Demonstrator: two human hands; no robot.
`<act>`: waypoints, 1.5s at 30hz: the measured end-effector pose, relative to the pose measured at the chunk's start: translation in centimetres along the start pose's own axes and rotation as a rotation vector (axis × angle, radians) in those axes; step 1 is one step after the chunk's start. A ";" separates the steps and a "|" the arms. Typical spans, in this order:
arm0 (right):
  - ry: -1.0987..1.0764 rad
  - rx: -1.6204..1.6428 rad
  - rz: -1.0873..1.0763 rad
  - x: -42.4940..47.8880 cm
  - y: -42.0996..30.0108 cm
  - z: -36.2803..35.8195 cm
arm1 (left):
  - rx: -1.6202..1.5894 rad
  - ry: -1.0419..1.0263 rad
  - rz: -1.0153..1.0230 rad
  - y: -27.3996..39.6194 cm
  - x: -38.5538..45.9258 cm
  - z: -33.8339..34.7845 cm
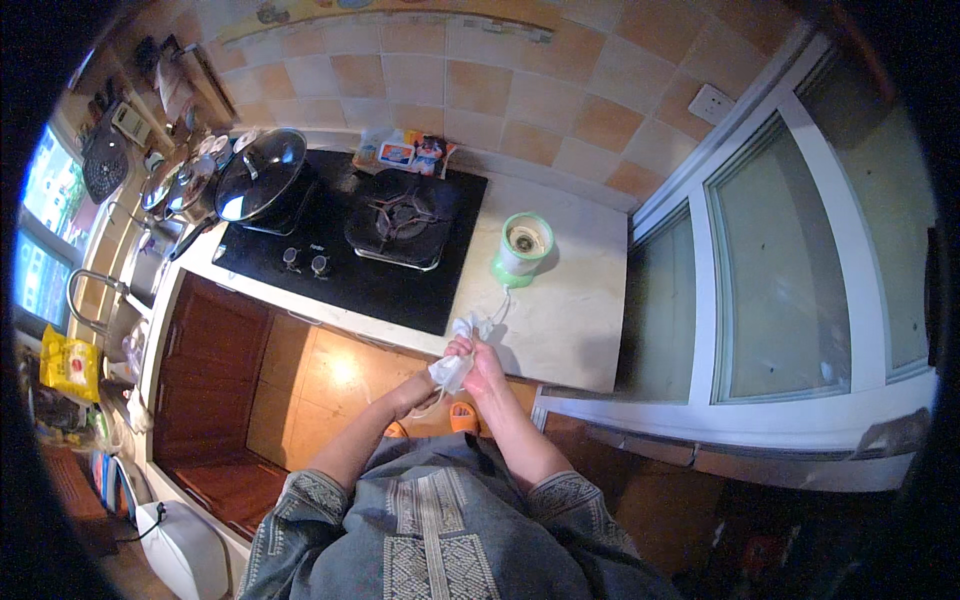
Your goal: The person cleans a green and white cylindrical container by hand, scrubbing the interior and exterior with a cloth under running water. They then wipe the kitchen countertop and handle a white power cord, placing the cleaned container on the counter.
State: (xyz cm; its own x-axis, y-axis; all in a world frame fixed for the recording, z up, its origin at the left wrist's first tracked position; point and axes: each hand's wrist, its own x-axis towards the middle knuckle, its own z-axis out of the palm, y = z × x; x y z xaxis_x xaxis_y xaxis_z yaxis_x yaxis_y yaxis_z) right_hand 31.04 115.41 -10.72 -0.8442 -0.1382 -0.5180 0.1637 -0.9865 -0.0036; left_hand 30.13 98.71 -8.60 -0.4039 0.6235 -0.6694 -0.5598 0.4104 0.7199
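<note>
A crumpled white cloth or tissue (450, 371) is bunched between my two hands, in front of the counter edge. My right hand (484, 367) is closed around its middle, and a part of it sticks out above the fist. At the lower end my left hand (414, 391) grips the cloth, its fingertips partly hidden. A thin white cord (504, 304) runs from a white and green blender base (525, 247) down to the cloth. More of the cord seems to loop under my hands. The base stands upright on the pale countertop (570, 322), with no jar on it.
Left of the base lies a black gas hob (375, 289) with a bare burner (397, 217). A lidded pan (262, 176) sits on its far side, handle outward. Packets (409, 154) lean at the tiled wall. A white-framed glass door (776, 262) borders the right; a sink tap (94, 289) is left.
</note>
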 end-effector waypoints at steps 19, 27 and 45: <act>0.410 -0.255 -0.150 13.0 -10.7 -4.0 | -0.034 0.417 0.198 -0.7 -6.9 3.9; 0.177 -0.074 -0.115 10.6 -7.7 -6.6 | 0.247 0.339 0.186 -6.0 -3.7 3.9; 0.236 -0.598 -0.140 -6.3 -0.7 -1.0 | -0.248 0.065 -0.070 7.3 10.2 2.4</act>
State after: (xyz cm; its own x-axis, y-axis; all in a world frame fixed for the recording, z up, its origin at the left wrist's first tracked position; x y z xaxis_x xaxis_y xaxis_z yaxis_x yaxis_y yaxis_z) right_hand 36.74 117.07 -8.32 -0.7545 0.0776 -0.6517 0.3735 -0.7658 -0.5236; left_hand 23.66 109.70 -9.70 -0.3990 0.5516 -0.7325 -0.7454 0.2701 0.6094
